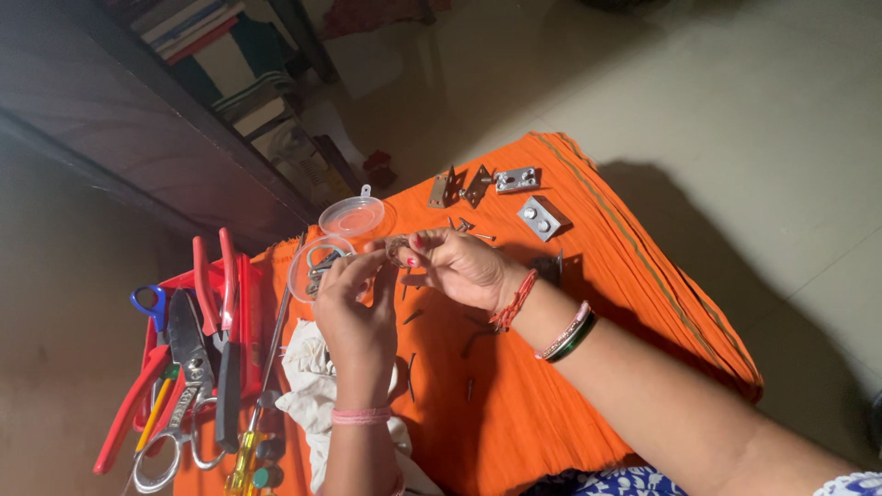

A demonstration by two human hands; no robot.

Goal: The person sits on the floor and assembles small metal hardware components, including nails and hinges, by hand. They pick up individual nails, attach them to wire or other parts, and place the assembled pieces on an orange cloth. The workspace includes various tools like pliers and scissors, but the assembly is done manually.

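My left hand (356,312) and my right hand (459,266) meet over the orange cloth (588,321), fingertips pinched together on a small metal piece (395,246) held between them. Just beyond my left hand stands a small clear plastic container (312,262) with metal bits inside, and its round lid (352,218) lies behind it. Loose dark nails (412,317) lie on the cloth under and around my hands.
Small metal hinges and plates (517,179) lie at the cloth's far end. On the left are red-handled pliers (216,285), scissors (184,386), a screwdriver (253,432) and a white rag (308,386). A dark shelf with books (197,37) stands at the back left.
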